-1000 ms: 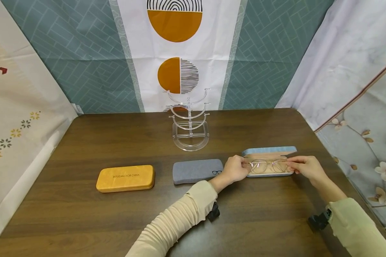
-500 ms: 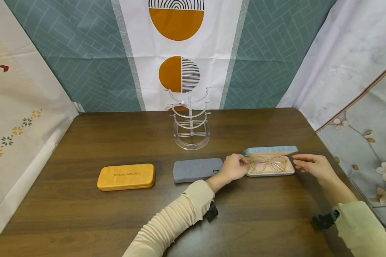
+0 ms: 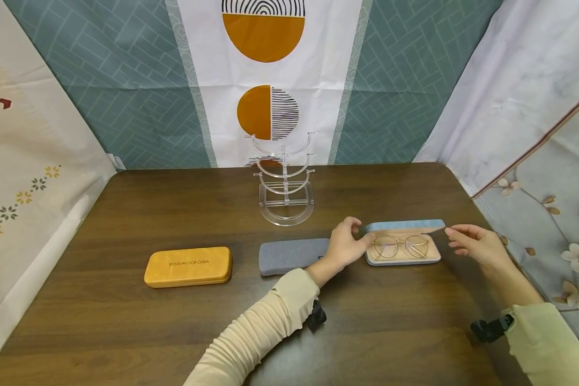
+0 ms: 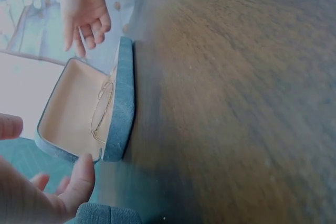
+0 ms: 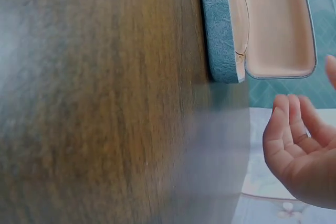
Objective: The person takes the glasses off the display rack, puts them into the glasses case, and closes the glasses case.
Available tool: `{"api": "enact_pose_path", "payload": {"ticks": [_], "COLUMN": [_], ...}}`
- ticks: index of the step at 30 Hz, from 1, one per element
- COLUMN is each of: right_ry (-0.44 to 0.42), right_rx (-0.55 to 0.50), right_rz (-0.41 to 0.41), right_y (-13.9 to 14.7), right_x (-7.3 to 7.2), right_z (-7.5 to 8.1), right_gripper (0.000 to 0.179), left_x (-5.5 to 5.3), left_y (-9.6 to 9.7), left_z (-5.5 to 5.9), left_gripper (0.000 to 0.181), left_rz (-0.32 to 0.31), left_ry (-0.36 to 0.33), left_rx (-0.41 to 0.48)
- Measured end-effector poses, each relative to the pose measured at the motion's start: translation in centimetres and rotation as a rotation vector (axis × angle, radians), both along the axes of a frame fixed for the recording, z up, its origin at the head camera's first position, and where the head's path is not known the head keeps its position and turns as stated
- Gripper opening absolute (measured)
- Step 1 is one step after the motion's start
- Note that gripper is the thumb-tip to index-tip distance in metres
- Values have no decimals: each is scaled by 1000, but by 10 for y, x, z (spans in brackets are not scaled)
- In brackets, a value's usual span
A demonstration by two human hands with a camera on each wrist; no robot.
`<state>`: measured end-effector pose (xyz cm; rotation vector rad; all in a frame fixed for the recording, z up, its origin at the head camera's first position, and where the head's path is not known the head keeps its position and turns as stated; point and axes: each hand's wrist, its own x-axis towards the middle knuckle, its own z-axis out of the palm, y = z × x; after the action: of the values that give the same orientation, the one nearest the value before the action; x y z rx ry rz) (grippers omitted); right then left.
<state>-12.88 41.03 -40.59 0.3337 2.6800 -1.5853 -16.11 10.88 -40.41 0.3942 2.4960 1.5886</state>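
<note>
A light-blue glasses case [image 3: 405, 225] with a cream lining lies open on the table. Gold wire-rimmed glasses [image 3: 401, 243] sit inside its lower half, lenses toward the front. My left hand [image 3: 344, 245] is at the case's left end, thumb by the rim, the other fingers raised and spread apart from it. Off the right end hovers my right hand [image 3: 477, 246], fingers loosely bent and holding nothing. The right wrist view shows a gap between the right hand [image 5: 307, 153] and the case [image 5: 218, 24].
Left of the open case lies a closed grey glasses case [image 3: 289, 256], partly behind my left hand. Farther left is a closed yellow case [image 3: 188, 267]. A clear tiered glasses stand [image 3: 286, 206] stands at the back of the wooden table [image 3: 183, 214].
Both hands have let go of the glasses, which now rest in the case. My right hand has drawn off to the right; my left hand's fingers have spread and risen toward the lid.
</note>
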Motion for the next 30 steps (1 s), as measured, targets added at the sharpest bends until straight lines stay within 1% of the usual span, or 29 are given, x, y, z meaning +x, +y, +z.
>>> {"api": "enact_pose_path", "payload": {"ticks": [3, 4, 6, 10, 13, 17, 21, 27, 30], "right_ry": [-29, -34, -39, -66, -94, -159, -214, -221, -217], "right_rx": [-6, -12, -21, -71, -90, -94, -84, -79, -68], "right_rz": [4, 27, 92, 123, 127, 150, 152, 139, 157], "right_y": [-1, -2, -3, -9, -14, -20, -24, -24, -25], "right_x": [-3, -4, -5, -8, -12, -17, -20, -21, -21], "right_z": [1, 2, 5, 8, 9, 7, 4, 0, 0], "right_gripper": [58, 65, 73, 74, 76, 80, 82, 82, 81], "left_x": [-1, -2, -3, -5, -6, -6, -5, -1, -1], "left_y": [2, 3, 5, 10, 14, 19, 25, 32, 35], "left_z": [0, 0, -1, -4, -5, -8, -10, -12, -11], "left_gripper": [59, 64, 70, 77, 77, 75, 72, 69, 65], "left_rz": [15, 20, 27, 48, 63, 80, 86, 74, 77], "left_ry": [-53, -72, -116, -190, -216, -222, -217, -171, -157], "left_rx": [15, 23, 36, 55, 62, 68, 66, 38, 11]}}
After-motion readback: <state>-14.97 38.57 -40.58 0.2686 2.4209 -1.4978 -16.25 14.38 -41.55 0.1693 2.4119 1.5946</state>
